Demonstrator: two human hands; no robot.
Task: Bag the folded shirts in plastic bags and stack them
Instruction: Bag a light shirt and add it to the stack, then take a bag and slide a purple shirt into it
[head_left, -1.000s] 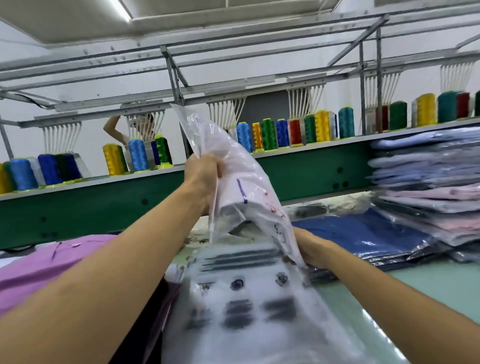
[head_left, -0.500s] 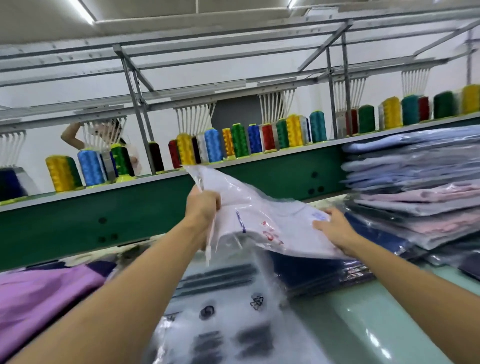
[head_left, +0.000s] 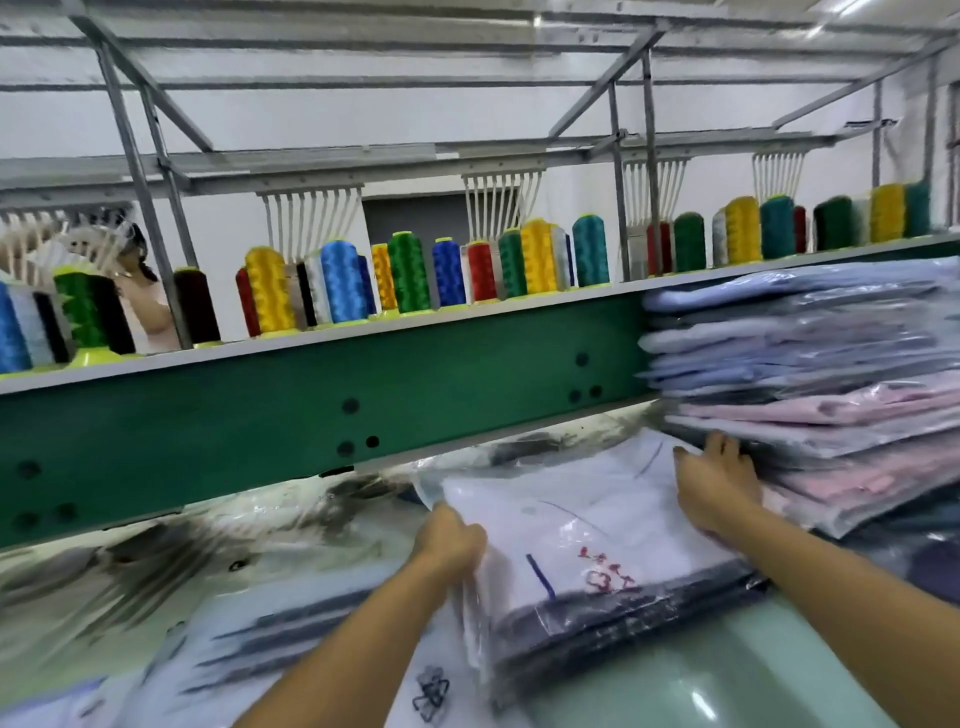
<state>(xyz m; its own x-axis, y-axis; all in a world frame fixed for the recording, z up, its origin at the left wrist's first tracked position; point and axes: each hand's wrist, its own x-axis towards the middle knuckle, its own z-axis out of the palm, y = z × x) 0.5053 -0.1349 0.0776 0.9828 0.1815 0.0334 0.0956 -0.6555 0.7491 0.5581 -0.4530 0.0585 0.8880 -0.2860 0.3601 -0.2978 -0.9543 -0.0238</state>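
Observation:
A white folded shirt in a clear plastic bag (head_left: 587, 525) lies flat on a low stack of bagged dark blue shirts (head_left: 623, 623). My left hand (head_left: 452, 538) grips the bag's near left edge. My right hand (head_left: 719, 483) presses flat on the bag's far right side, fingers spread, next to a tall stack of bagged shirts (head_left: 810, 374) in light blue and pink.
Loose printed plastic bags (head_left: 291, 639) lie spread on the pale green table (head_left: 727, 686) at the left. A green machine beam (head_left: 311, 405) runs across behind, topped with several coloured thread cones (head_left: 410, 275). A person (head_left: 145, 306) stands beyond it at far left.
The bagged white shirt went from held upright in the air to lying flat on the dark blue stack. Both hands moved down and right with it. The view panned right.

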